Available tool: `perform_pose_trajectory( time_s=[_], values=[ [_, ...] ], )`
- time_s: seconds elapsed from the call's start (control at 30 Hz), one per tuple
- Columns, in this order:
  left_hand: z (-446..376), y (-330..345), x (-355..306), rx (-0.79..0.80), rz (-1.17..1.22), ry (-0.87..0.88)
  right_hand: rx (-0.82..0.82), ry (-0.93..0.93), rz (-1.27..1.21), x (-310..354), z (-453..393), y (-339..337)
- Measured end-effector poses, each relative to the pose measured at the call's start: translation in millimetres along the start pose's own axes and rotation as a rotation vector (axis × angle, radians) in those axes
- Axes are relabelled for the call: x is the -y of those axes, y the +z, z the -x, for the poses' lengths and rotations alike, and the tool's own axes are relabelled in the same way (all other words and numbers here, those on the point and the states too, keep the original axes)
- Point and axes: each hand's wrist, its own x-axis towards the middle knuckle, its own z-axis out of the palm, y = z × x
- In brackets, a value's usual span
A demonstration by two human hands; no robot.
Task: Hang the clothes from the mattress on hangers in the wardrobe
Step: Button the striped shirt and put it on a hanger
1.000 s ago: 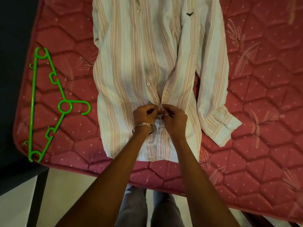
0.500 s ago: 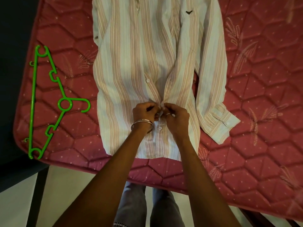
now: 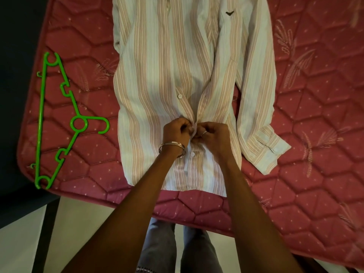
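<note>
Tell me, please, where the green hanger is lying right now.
In the head view, the green hanger lies flat on the mattress near its left edge, left of the striped shirt, untouched.

A pink quilted mattress (image 3: 307,119) with a hexagon stitch pattern carries everything here. A striped long-sleeved shirt (image 3: 157,79) lies flat on it, hem toward the near edge, one sleeve stretched along its right side. A green plastic hanger (image 3: 59,119) lies flat near the mattress's left edge, apart from the shirt.
</note>
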Motion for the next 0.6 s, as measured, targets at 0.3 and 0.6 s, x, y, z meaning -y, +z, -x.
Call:
perform_pose_trajectory(
  time_s=[0.3, 0.6],
  values=[
    [0, -1, -4, 0.028, 0.117, -0.191, -0.048, -0.083, 0.082, -8, 0, -5],
    [-3, -12, -12, 0.13, 0.035, -0.179, -0.128, -0.178, 0.17, -5, 6, 5]
  ],
)
